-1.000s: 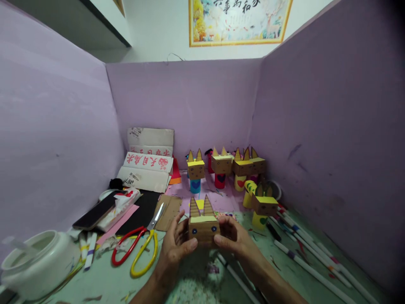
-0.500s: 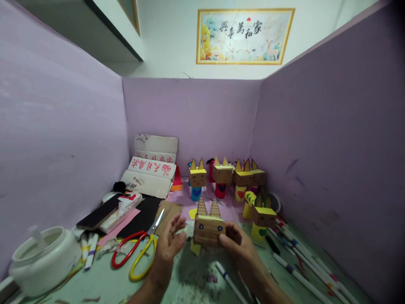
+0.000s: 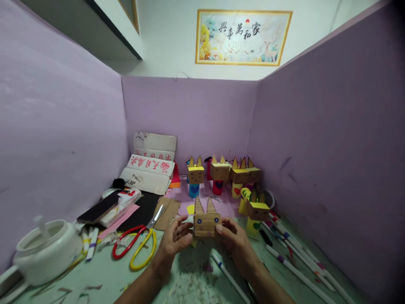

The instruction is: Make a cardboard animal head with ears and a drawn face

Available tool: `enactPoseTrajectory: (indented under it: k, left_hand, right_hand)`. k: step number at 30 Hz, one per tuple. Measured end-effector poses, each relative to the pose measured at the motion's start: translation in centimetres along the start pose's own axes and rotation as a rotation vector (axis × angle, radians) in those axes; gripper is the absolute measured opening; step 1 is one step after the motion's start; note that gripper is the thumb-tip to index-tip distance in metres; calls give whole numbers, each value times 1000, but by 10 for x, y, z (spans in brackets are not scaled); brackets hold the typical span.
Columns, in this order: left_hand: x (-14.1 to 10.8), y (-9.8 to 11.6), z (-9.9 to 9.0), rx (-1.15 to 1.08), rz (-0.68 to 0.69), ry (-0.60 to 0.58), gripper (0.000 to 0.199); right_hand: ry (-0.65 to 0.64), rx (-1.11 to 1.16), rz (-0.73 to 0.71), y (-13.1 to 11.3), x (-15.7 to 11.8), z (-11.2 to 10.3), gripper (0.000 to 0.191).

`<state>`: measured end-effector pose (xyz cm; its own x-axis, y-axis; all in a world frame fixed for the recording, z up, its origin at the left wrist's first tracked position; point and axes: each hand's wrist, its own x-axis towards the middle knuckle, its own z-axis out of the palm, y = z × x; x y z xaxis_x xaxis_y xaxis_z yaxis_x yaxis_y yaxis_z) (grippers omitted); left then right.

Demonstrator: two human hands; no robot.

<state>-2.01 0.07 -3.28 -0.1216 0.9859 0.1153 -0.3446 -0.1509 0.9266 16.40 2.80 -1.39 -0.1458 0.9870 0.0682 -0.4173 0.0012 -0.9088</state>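
A small brown cardboard animal head (image 3: 207, 226) with two pointed corrugated ears and two drawn eyes faces me above the table. My right hand (image 3: 236, 240) pinches its right edge between thumb and fingers. My left hand (image 3: 175, 240) is curved beside its left edge, thumb and fingers apart; whether the fingertips touch it I cannot tell. A bit of yellow paper shows under the head. Below lies a white marker (image 3: 230, 276). Nearest my left forearm are scissors (image 3: 139, 240) with one red and one yellow handle.
Several finished cardboard-headed figures (image 3: 194, 175) stand at the back. Another figure (image 3: 257, 211) is at the right, near scattered markers (image 3: 300, 249). On the left are a white pot (image 3: 47, 253), a phone (image 3: 99, 207) and folded cardboard (image 3: 148, 173). Purple walls (image 3: 190, 114) enclose three sides.
My left hand has moved right, closer to the cardboard head's left edge. The head, still in my right hand, is tilted slightly differently. The camera view has shifted a little.
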Motion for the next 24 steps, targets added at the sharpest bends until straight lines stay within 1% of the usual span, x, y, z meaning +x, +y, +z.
enactPoseTrajectory:
  k: [2, 6, 8, 11, 13, 15, 17, 19, 24]
  left_hand:
    - [-3, 1, 3, -10, -7, -39, 79]
    - [-4, 6, 4, -24, -31, -60, 79]
    - [-4, 8, 4, -44, -35, -69, 79]
    - [-2, 12, 3, -102, -53, -87, 73]
    - [-1, 16, 2, -151, -90, -104, 63]
    - [1, 19, 0, -192, -128, -111, 49]
    - [1, 21, 0, -220, -156, -106, 38]
    - [1, 22, 0, -242, -179, -108, 33]
    - [-2, 19, 2, -286, -223, -155, 37]
  right_hand:
    - [-2, -53, -22, 1, -1, 2, 40]
    - [-4, -127, -49, 3, -3, 7, 42]
    - [-29, -139, -96, 6, -3, 6, 43]
    - [-165, -87, -175, 12, 0, 3, 55]
    - [-266, -46, -193, 12, 1, 1, 63]
    - [-304, -37, -177, 7, -1, 1, 63]
    - [-293, -47, -145, 0, -3, 3, 58]
    - [-265, -48, -112, -6, -5, 6, 54]
    - [-171, 2, -65, -6, -5, 10, 47]
